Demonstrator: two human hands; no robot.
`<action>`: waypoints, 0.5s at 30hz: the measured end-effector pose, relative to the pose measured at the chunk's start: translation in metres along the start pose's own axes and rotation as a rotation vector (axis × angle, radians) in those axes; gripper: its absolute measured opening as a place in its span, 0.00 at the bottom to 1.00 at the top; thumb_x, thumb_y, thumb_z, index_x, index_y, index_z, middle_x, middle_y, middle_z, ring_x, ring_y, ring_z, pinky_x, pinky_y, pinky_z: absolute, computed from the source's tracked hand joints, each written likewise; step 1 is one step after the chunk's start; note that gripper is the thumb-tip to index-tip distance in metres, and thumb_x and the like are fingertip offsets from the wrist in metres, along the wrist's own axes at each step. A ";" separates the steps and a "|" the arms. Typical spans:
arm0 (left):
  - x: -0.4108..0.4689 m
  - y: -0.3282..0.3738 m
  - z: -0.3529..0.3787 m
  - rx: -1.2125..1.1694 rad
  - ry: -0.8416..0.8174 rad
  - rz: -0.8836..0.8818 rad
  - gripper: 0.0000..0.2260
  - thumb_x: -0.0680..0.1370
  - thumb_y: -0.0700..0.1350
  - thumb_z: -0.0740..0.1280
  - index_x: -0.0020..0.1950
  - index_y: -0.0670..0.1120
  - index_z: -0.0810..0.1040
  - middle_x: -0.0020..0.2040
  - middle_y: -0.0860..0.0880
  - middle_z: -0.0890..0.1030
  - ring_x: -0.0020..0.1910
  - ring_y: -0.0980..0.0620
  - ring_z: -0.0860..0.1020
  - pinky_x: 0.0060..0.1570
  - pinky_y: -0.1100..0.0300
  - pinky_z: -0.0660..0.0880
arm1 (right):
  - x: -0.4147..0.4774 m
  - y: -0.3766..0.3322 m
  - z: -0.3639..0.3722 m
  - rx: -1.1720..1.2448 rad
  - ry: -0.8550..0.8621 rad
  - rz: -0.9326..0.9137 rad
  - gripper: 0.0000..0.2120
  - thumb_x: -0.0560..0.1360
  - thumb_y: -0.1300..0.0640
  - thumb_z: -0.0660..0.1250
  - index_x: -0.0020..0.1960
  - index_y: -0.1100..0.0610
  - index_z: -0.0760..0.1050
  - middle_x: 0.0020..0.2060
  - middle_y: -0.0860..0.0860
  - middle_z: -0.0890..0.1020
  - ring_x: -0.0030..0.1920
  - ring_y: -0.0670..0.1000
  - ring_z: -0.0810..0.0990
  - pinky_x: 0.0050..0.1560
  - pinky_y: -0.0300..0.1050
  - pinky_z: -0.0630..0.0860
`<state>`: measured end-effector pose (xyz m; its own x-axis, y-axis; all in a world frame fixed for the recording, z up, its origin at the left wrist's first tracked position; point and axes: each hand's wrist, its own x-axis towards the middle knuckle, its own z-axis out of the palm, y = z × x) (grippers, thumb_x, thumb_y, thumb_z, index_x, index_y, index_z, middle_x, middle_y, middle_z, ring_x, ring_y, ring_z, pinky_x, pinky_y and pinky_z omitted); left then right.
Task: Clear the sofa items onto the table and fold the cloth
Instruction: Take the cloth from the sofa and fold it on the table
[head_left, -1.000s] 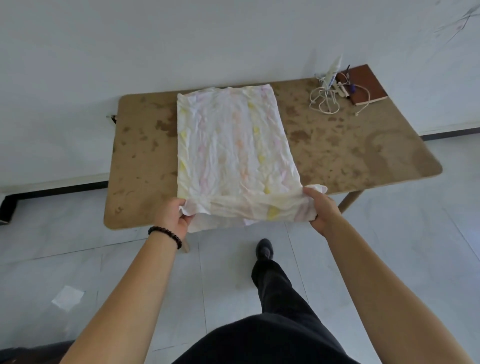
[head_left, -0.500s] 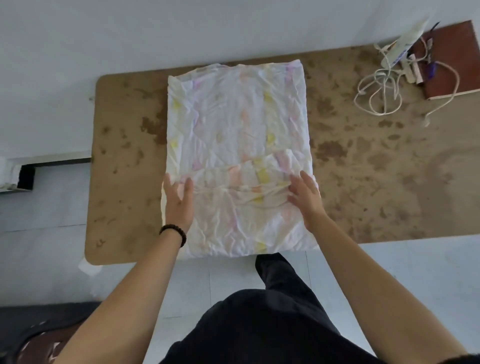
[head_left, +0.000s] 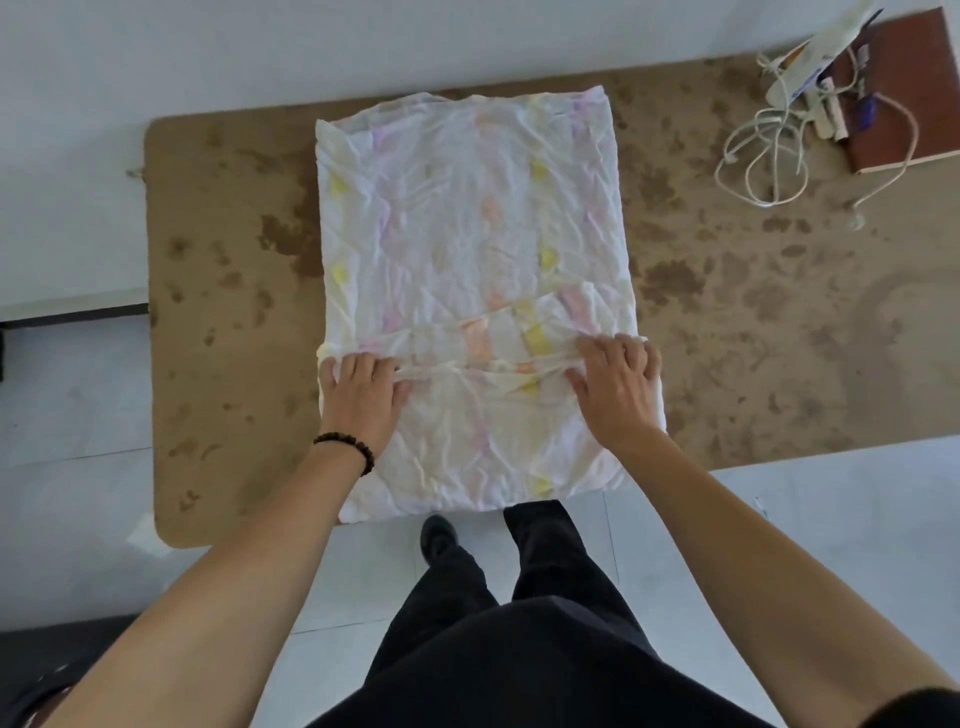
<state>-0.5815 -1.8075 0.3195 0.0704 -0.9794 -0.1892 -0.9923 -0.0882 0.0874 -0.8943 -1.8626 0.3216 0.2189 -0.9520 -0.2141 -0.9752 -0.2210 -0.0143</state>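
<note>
Cloth (head_left: 467, 218), white with faded pink and yellow patches, lies creased and flat on the stained brown bench (head_left: 779, 338), its near edge reaching the bench's rim. Across the cloth's near half runs a bunched ridge of fabric. The left hand (head_left: 358, 397), with a beaded bracelet (head_left: 345, 449) at the wrist, and the right hand (head_left: 618, 392) each pinch that ridge. Well right of the cloth lie a coiled white cord (head_left: 769, 156) and a brown notebook (head_left: 904, 78).

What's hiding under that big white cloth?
The cloth lies on the stained brown table, which shows beside it. The left hand and right hand pinch a fold on top. Anything else beneath is covered.
</note>
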 end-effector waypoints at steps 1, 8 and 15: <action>0.000 -0.005 -0.002 0.042 0.003 0.011 0.11 0.79 0.50 0.63 0.54 0.45 0.79 0.48 0.45 0.78 0.51 0.42 0.74 0.62 0.41 0.63 | 0.002 0.003 0.001 -0.055 -0.021 0.000 0.23 0.80 0.42 0.58 0.69 0.54 0.68 0.60 0.54 0.75 0.64 0.57 0.70 0.70 0.58 0.52; -0.002 -0.023 -0.014 0.062 0.065 0.010 0.12 0.80 0.48 0.59 0.46 0.43 0.78 0.37 0.45 0.79 0.35 0.43 0.76 0.43 0.50 0.66 | 0.017 0.013 -0.025 -0.133 0.196 -0.096 0.17 0.77 0.45 0.68 0.40 0.58 0.74 0.30 0.52 0.72 0.26 0.52 0.65 0.39 0.50 0.71; 0.030 -0.029 -0.017 0.081 0.120 -0.145 0.09 0.80 0.47 0.62 0.50 0.41 0.76 0.44 0.40 0.75 0.42 0.40 0.73 0.42 0.48 0.66 | 0.081 0.000 -0.040 0.021 0.136 -0.108 0.19 0.79 0.43 0.63 0.56 0.59 0.75 0.48 0.57 0.75 0.43 0.57 0.76 0.39 0.51 0.72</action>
<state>-0.5494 -1.8379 0.3279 0.2196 -0.9726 -0.0759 -0.9756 -0.2194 -0.0122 -0.8754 -1.9481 0.3430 0.3239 -0.9430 -0.0763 -0.9458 -0.3207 -0.0505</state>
